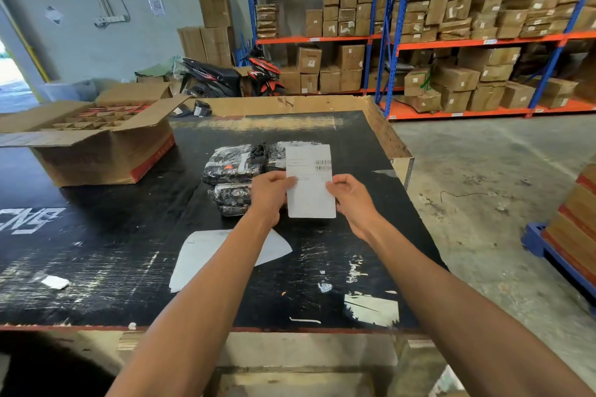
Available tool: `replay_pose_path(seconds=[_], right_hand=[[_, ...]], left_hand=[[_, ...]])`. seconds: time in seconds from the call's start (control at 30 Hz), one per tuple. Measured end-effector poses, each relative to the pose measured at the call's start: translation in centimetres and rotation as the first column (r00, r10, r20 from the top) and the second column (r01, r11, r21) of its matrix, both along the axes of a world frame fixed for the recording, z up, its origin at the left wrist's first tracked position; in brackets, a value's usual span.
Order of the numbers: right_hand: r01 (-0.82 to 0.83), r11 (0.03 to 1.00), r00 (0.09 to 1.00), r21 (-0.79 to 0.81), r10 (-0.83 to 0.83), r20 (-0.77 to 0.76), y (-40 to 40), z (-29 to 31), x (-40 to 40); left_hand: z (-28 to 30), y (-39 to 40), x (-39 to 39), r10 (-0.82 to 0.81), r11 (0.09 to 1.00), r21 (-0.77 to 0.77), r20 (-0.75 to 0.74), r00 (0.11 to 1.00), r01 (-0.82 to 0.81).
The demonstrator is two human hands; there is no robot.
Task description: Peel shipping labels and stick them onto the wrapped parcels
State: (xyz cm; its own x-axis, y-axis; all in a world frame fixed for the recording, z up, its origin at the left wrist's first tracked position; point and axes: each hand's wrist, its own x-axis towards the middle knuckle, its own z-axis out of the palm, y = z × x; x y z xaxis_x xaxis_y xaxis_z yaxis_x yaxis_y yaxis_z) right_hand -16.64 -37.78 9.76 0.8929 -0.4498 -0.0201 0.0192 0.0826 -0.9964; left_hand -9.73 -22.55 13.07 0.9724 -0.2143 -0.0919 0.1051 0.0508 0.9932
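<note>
Near the middle of the frame both hands are holding a white shipping label (310,182) upright above the black bench (113,235). The left hand (270,192) is pinching the label's left edge, thumb lying across the front of the sheet, fingers curled behind it. The right hand (350,195) is pinching the right edge the same way, thumb on the front just below the barcode printed in the label's upper right corner. The lower half of the sheet is showing blank white.

Just behind and to the left of the label, a wrapped parcel (237,179) in shiny black film is lying on the bench, partly covered by the label and the left hand; whether the label is touching it cannot be told.

Lower in the frame, under the left forearm, a pale backing sheet (200,255) is lying flat on the bench. At the left of the frame an open cardboard box (96,145) with divider cells is sitting on the bench. Across the upper right, blue-and-orange shelves (451,39) are carrying stacked cartons, and a motorbike (225,76) is standing beyond the far edge of the bench.
</note>
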Motion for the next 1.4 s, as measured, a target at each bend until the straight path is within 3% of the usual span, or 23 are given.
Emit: replay_pose_path(seconds=[0.1, 0.2, 0.57, 0.9, 1.23, 1.4], right_hand=[[0.18, 0.962, 0.983, -0.207, -0.186, -0.008, -0.4, -0.1, 0.7], [0.251, 0.936, 0.968, -0.248, -0.248, 0.043, -0.3, 0.5, 1.6], [0.219, 0.934, 0.976, -0.281, -0.208, 0.068, -1.8, 5.3, 8.3], [0.227, 0.914, 0.966, -0.336, -0.255, -0.041, -2.6, 4.8, 14.4], [0.188, 0.871, 0.967, -0.455, -0.246, -0.071, -2.8, 3.2, 15.8], [0.173, 0.86, 0.97, -0.48, -0.232, -0.068, -2.7, 2.4, 16.2]], left_hand=[[-0.5, -0.9, -0.1, 0.031, 0.999, 0.008, 0.051, 0.998, -0.031], [-0.1, -1.2, 0.8, 0.062, 0.996, 0.054, 0.099, 0.993, -0.067], [4.6, -0.9, 9.6, -0.033, 0.982, 0.189, 0.242, 0.97, -0.014], [3.1, -1.8, 17.2, -0.126, 0.971, 0.222, 0.161, 0.979, 0.088], [1.4, -2.7, 18.8, -0.118, 0.954, 0.29, 0.132, 0.984, 0.076], [0.8, -2.6, 17.8, -0.152, 0.949, 0.301, 0.186, 0.971, 0.091]])
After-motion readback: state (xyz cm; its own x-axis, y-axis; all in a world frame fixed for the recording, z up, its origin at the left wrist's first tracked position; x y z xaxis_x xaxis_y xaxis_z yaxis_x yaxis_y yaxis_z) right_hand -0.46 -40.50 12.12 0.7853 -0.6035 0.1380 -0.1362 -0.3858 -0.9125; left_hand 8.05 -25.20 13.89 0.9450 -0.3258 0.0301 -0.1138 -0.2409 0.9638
